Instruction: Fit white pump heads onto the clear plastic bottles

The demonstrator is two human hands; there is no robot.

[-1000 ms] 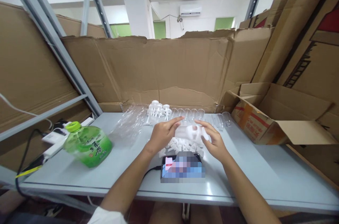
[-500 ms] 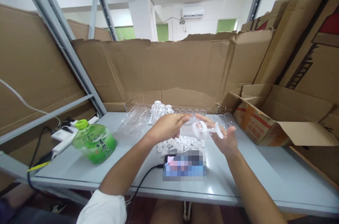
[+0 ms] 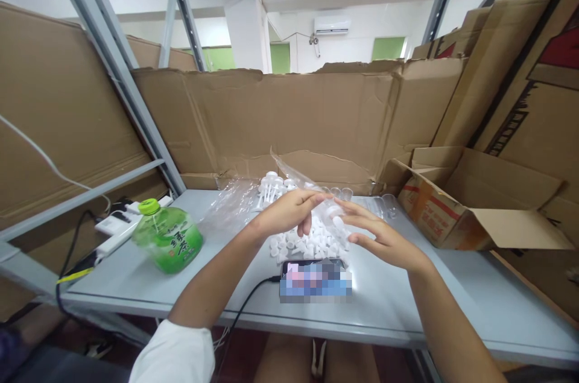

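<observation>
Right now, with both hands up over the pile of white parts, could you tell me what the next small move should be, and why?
Probably bring the fingertips closer together on the small clear piece. The left hand and right hand meet there above the white parts, and the right fingers look spread, so the hold seems loose.

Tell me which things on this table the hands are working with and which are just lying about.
In use:
left hand
right hand
small clear piece between the fingertips
pile of white caps
clear plastic bag

Lying about:
green bottle
phone
open cardboard box
power strip
</observation>
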